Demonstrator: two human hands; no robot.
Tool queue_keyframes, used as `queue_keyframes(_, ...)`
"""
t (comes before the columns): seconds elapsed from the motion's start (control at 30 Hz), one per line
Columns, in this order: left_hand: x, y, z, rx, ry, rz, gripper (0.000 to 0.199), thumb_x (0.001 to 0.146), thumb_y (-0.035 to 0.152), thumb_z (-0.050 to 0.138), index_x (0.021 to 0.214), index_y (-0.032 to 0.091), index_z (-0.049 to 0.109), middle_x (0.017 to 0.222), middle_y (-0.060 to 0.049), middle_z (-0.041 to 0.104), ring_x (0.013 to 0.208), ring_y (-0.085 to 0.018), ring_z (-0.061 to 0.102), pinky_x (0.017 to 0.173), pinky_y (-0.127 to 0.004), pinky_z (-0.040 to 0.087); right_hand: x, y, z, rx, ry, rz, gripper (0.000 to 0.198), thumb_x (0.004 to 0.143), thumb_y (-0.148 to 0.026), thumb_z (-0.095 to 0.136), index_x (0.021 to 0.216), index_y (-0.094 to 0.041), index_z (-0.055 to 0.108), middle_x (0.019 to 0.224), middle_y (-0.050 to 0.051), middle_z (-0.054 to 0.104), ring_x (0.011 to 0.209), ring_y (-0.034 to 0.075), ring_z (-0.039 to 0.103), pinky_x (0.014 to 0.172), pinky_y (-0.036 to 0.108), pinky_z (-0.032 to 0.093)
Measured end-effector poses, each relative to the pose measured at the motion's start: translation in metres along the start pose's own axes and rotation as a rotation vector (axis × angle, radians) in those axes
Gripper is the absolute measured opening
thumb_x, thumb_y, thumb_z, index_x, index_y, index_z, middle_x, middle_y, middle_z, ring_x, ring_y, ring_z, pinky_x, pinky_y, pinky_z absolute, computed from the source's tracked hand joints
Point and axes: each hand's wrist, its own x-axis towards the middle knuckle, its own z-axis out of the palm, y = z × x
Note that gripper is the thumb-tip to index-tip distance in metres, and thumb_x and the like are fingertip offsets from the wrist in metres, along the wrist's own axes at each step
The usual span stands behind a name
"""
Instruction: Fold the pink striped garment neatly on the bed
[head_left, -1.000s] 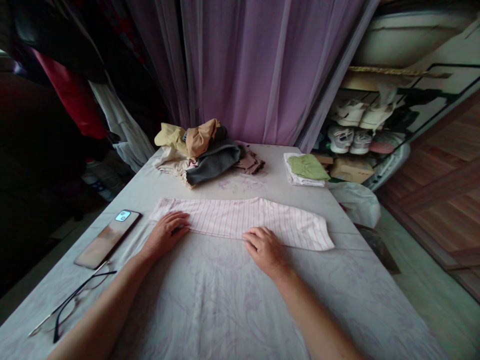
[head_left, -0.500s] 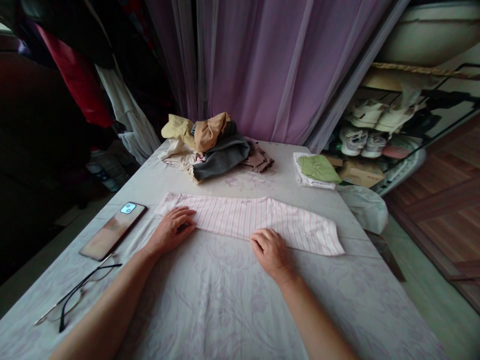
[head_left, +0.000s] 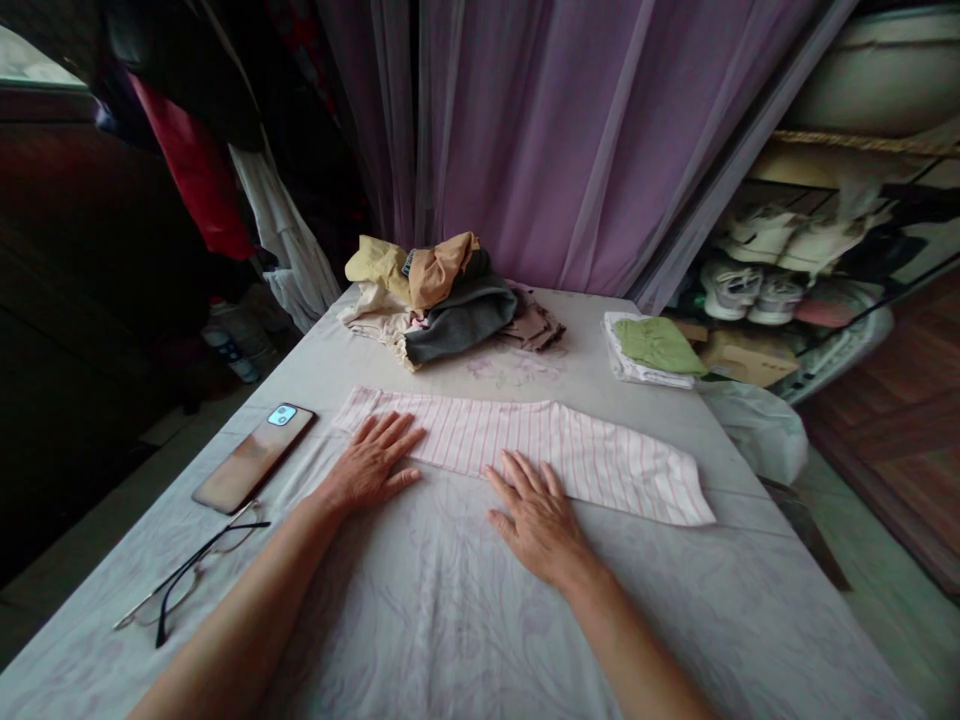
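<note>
A pair of white pants with pink stripes (head_left: 517, 432), folded lengthwise, lies flat across the table in front of me. My left hand (head_left: 376, 462) rests palm down with fingers spread, its fingertips on the left part of the striped cloth. Flat on the near edge of the same cloth, right of its middle, are the fingers of my right hand (head_left: 536, 512), also spread. Neither hand grips anything. The fabric under my fingers is hidden.
A crumpled pile of clothes (head_left: 442, 305) sits at the table's far side. Folded white and green cloths (head_left: 652, 345) lie at the far right. A phone (head_left: 255, 455) and eyeglasses (head_left: 191, 570) are on the left. Shoes (head_left: 750, 290) stand on a rack beyond the right edge.
Both hands have gone from curled fingers at the cloth's near edge to spread, flattened fingers on it. The view has shifted slightly left, so things appear further right.
</note>
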Motion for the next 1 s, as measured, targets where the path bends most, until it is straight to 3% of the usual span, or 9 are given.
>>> queue_keyframes(0.13,0.000,-0.005,0.002,0.010,0.075,-0.114,0.057,0.095,0.057,0.039,0.143,0.028,0.047,0.153,-0.008,0.042,0.144,-0.030,0.031,0.118,-0.054,0.019,-0.006,0.005,0.000,-0.024,-0.006,-0.034,0.052,0.097,-0.043,0.042,0.147,-0.030,0.041,0.155,0.009,0.037,0.143,0.027,0.031,0.114,0.054,0.022)
queue_keyframes(0.23,-0.001,-0.017,0.003,0.028,0.241,-0.341,0.052,0.097,0.048,0.037,0.140,0.021,0.050,0.153,-0.012,0.041,0.143,-0.031,0.032,0.117,-0.053,0.023,-0.005,0.005,0.000,-0.023,0.038,-0.008,0.048,0.098,-0.039,0.039,0.145,-0.028,0.044,0.153,0.009,0.040,0.142,0.026,0.034,0.113,0.053,0.024)
queue_keyframes(0.33,-0.002,-0.031,0.001,0.009,0.348,-0.523,0.052,0.097,0.042,0.036,0.137,0.013,0.051,0.144,-0.019,0.050,0.134,-0.031,0.045,0.111,-0.048,0.034,0.004,0.003,0.001,-0.016,0.095,0.037,0.046,0.099,-0.035,0.036,0.143,-0.026,0.046,0.152,0.009,0.042,0.140,0.025,0.035,0.113,0.053,0.025)
queue_keyframes(0.47,-0.003,-0.041,-0.005,-0.045,0.301,-0.617,0.048,0.094,0.040,0.038,0.130,0.013,0.056,0.126,-0.016,0.065,0.117,-0.028,0.060,0.100,-0.042,0.045,0.016,0.002,0.004,-0.018,0.084,0.074,0.044,0.100,-0.038,0.035,0.140,-0.027,0.051,0.151,0.010,0.044,0.139,0.027,0.038,0.111,0.054,0.027)
queue_keyframes(0.63,0.012,-0.047,-0.020,-0.063,0.232,-0.744,0.051,0.093,0.041,0.041,0.133,0.011,0.054,0.125,-0.017,0.066,0.113,-0.028,0.062,0.095,-0.037,0.047,0.019,0.003,0.009,-0.032,0.105,0.071,0.043,0.099,-0.038,0.038,0.140,-0.030,0.051,0.150,0.009,0.045,0.139,0.026,0.037,0.111,0.054,0.027)
queue_keyframes(0.83,0.044,-0.059,-0.040,0.012,0.078,-0.731,0.042,0.087,0.038,0.053,0.123,0.018,0.062,0.122,-0.013,0.068,0.111,-0.027,0.064,0.090,-0.032,0.047,0.017,0.002,0.009,-0.030,0.122,0.081,0.042,0.099,-0.038,0.038,0.138,-0.029,0.052,0.149,0.008,0.046,0.138,0.025,0.038,0.112,0.052,0.027)
queue_keyframes(1.0,0.052,-0.068,-0.049,0.036,0.001,-0.757,0.034,0.089,0.040,0.049,0.109,0.019,0.067,0.110,-0.012,0.072,0.099,-0.027,0.067,0.080,-0.032,0.049,0.017,0.001,0.009,-0.021,0.132,0.071,0.043,0.098,-0.037,0.040,0.138,-0.028,0.052,0.149,0.010,0.046,0.138,0.027,0.039,0.111,0.054,0.028)
